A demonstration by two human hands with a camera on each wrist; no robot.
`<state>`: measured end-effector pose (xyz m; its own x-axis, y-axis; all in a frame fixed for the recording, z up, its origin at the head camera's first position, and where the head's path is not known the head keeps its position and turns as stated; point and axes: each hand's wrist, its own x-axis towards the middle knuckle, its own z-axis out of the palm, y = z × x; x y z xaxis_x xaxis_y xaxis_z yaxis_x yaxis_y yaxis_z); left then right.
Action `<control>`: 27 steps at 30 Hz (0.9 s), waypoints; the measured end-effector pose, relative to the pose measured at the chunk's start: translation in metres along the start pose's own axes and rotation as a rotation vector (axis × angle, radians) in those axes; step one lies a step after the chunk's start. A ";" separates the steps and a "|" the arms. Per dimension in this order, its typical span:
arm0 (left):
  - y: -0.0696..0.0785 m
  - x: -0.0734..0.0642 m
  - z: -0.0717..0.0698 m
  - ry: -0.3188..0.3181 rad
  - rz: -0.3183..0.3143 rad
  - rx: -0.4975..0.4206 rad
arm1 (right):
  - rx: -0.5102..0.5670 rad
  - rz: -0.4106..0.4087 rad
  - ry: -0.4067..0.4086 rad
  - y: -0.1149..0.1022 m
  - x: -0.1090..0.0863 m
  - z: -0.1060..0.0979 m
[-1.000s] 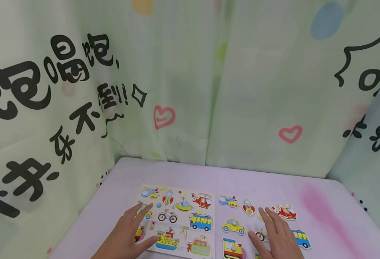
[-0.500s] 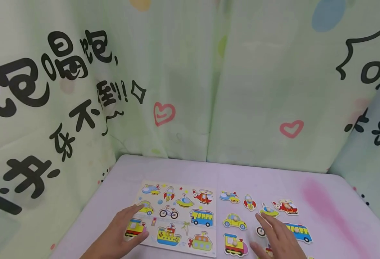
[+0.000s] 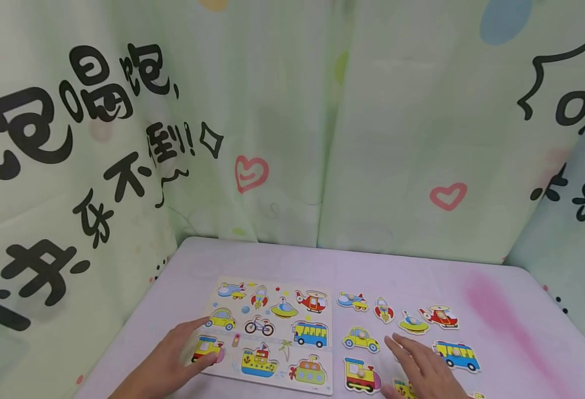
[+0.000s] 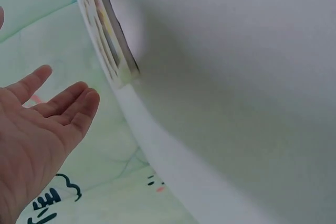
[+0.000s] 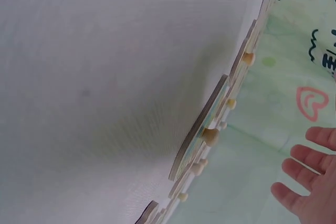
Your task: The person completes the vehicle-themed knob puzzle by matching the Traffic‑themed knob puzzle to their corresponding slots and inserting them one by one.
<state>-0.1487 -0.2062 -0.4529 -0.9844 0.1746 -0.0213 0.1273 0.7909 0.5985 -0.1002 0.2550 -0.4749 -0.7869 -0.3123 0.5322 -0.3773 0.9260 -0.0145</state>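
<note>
A flat puzzle board [image 3: 252, 374] printed with vehicle pictures lies on the table. My left hand [image 3: 165, 354] hovers at the board's left edge, beside the car and train pictures, fingers loosely spread and holding nothing. In the left wrist view the left hand [image 4: 47, 129] is palm up to the camera, apart from the board's edge [image 4: 107, 35]. My right hand [image 3: 424, 368] is held over the loose knobbed pieces, fingers relaxed. Beneath it a ship piece [image 3: 403, 388] shows partly, and the bicycle piece is hidden. The right wrist view shows the right hand [image 5: 315, 177] clear of the wooden knobs [image 5: 210, 136].
Loose pieces lie right of the board: an airplane [image 3: 352, 301], a rocket [image 3: 384, 310], a flying saucer [image 3: 414, 322], a helicopter [image 3: 439, 317], a car [image 3: 360, 339], a train [image 3: 361, 377] and a bus [image 3: 456, 356]. A printed curtain [image 3: 382, 138] surrounds the table [image 3: 502, 343].
My left hand has drawn back leftward, uncovering the car and train pictures. The right hand has shifted lower, so the flying saucer and bus pieces show more fully while the bicycle piece is covered.
</note>
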 end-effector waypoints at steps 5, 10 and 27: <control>-0.016 0.001 -0.004 -0.027 -0.002 0.023 | 0.029 0.024 -0.031 -0.008 -0.001 -0.003; -0.028 0.001 -0.004 -0.076 -0.054 0.023 | 0.014 0.010 -0.018 -0.011 -0.001 -0.001; -0.045 -0.001 -0.002 -0.156 -0.058 -0.018 | 0.013 -0.174 -0.066 -0.008 0.000 0.003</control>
<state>-0.1537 -0.2429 -0.4784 -0.9590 0.2190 -0.1800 0.0671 0.7923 0.6065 -0.0982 0.2467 -0.4777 -0.7391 -0.4815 0.4710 -0.5166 0.8540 0.0622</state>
